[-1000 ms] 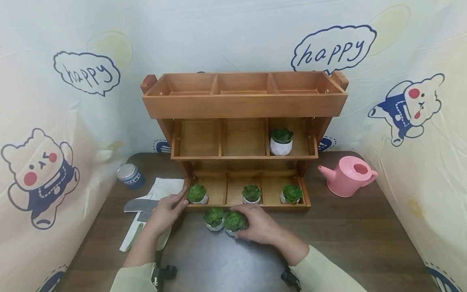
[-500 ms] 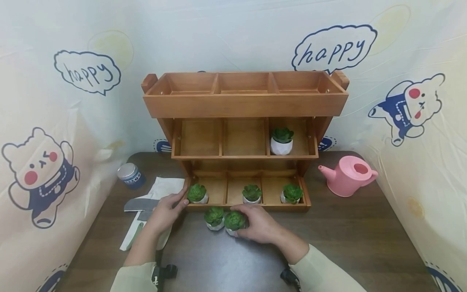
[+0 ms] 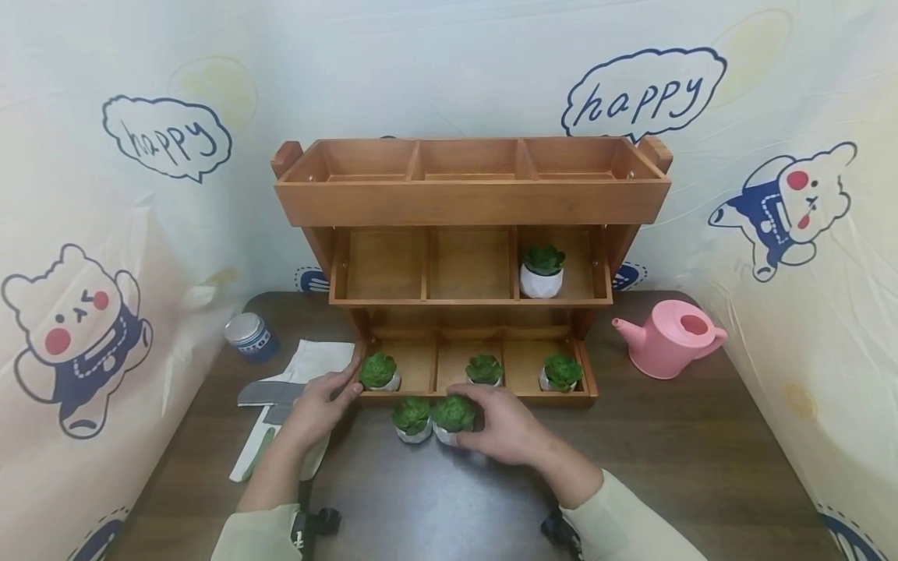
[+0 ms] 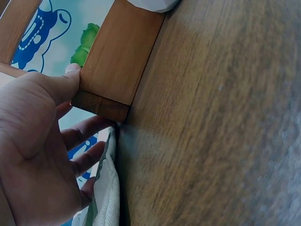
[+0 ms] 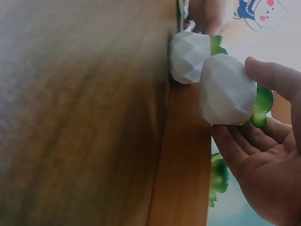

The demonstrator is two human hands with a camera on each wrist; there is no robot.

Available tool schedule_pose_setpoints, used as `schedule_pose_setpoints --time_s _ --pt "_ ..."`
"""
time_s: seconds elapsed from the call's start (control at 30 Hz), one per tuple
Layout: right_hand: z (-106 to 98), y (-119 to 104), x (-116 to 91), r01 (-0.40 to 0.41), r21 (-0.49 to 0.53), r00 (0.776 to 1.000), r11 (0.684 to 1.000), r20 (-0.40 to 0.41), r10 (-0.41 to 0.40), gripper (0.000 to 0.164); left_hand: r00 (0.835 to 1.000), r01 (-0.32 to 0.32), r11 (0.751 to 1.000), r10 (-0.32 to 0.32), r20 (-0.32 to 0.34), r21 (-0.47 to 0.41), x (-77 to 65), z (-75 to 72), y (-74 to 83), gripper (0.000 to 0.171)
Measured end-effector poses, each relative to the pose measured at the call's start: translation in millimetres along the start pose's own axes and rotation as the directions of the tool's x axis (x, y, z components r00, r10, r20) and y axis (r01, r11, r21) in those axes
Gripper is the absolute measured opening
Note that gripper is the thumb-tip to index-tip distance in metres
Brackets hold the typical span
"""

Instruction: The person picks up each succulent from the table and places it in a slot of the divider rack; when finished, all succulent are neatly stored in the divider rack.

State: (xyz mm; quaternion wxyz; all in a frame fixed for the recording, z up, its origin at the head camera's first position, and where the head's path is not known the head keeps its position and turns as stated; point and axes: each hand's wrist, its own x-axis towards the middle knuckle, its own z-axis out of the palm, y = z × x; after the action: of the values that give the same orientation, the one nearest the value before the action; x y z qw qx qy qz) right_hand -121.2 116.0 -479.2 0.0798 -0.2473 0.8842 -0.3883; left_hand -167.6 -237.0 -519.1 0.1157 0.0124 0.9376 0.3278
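My right hand [image 3: 507, 427] pinches a small potted succulent [image 3: 454, 415] between thumb and fingers, in front of the wooden shelf [image 3: 471, 204]. Seen from the right wrist, its white faceted pot [image 5: 228, 89] is raised off the table. Just left of it, a second potted succulent [image 3: 411, 421] stands on the table. My left hand [image 4: 35, 141] grips the front left corner of the shelf's bottom tier, thumb on the upper edge and fingers along the outer side. Beside that thumb, inside the tier, is another succulent [image 3: 379, 372].
The bottom tier also holds succulents in its middle [image 3: 484, 372] and right [image 3: 561, 373] compartments. One larger potted plant [image 3: 542, 273] sits in the middle tier. A pink watering can [image 3: 673, 340] is at right; a blue jar [image 3: 251, 338] and white-and-grey gloves [image 3: 309, 365] lie left.
My right hand has lifted the potted succulent slightly and shifted it a little toward the shelf. The left hand keeps its place on the shelf corner.
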Motion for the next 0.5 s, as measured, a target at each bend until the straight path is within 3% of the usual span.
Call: schedule_pose_setpoints --time_s 0.5 --pt "-22 -12 4 -0.003 0.024 0.998 1.0 -0.061 0.004 0.068 1.0 0.005 1.0 -0.005 0.001 0.006 -0.3 -0.2 0.5 0.067"
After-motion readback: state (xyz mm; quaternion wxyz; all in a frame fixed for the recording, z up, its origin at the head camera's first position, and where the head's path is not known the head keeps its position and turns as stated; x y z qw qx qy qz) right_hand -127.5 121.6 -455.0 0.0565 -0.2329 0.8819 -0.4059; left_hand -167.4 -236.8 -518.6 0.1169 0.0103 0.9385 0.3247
